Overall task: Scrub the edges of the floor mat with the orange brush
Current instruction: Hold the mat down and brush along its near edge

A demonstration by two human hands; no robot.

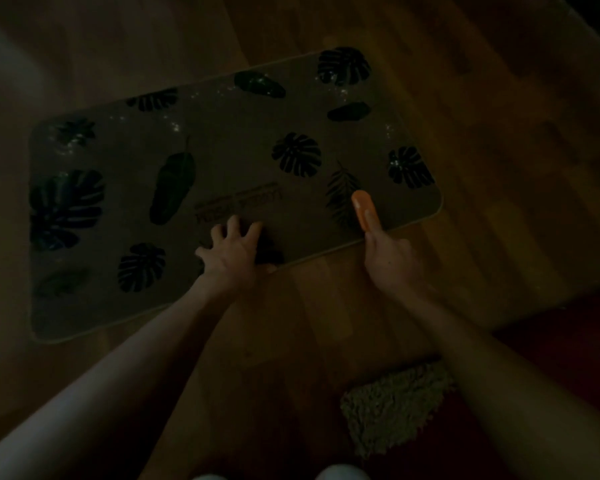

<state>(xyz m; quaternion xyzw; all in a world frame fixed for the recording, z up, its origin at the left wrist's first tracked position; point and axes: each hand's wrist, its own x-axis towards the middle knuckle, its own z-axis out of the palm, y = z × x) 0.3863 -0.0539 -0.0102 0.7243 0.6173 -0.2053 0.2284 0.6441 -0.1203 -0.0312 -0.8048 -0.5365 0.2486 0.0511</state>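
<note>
Lighting is very dim, so fine detail is limited. The floor mat lies flat on the wooden floor, set at an angle, its pale surface printed with dark leaf shapes and a block of lettering near the middle that cannot be read. Small bright flecks show along the far side of the mat and near its right end; what they are cannot be told. Your left hand rests palm-down on the mat at its near edge, fingers spread wide and pointing away from you, the thumb reaching to the edge itself. Your right hand is closed around the lower end of the orange brush, which projects up and away from the fist over the mat's near right corner area. The brush sits just inside the near edge, over a fern-like leaf print; whether its bristles touch the mat cannot be determined in this light. The two hands are apart, with a stretch of the near edge between them. A shaggy, lighter rug lies on the floor close to you, well clear of the mat, between your forearms and under the right one.
</note>
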